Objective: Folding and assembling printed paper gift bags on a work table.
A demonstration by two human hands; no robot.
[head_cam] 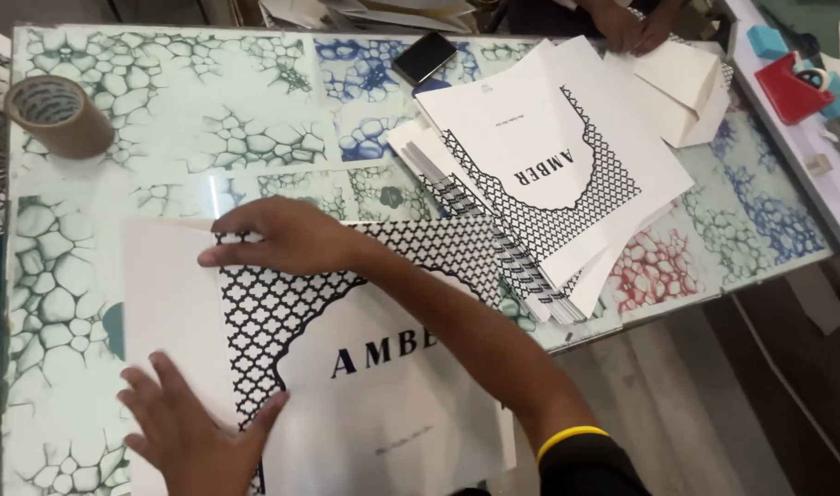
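From the head camera, both hands lie flat on a large white sheet [383,404] with a black lattice pattern and a curved white panel bearing dark lettering. The sheet rests at the near edge of the desk [163,129], partly folded: a plain white flap [168,294] lies turned over its left part.

The left hand [195,427] presses down near the near-left corner of the sheet, its grip spread wide, palm flat, fingers fanned across the flap and thumb reaching onto the lattice. It pinches nothing.

The right hand [282,237] crosses over to the far edge of the sheet, fingers held together and stretched out flat along the fold line, pressing where flap and lattice meet. A yellow band [571,436] circles that arm above a dark sleeve.

A fanned stack of like sheets [539,165] sits toward the far-right part of the desk, white with the same lattice and curved panel. Beside it, at the far-right corner, lies a folded white paper bag [682,87], with another person's hands [631,23] at the far edge. A black phone [425,57] lies at the middle of the far edge. A brown tape roll [57,115] stands near the far-left corner. A red tape dispenser [792,87] sits on a separate surface right of the desk.
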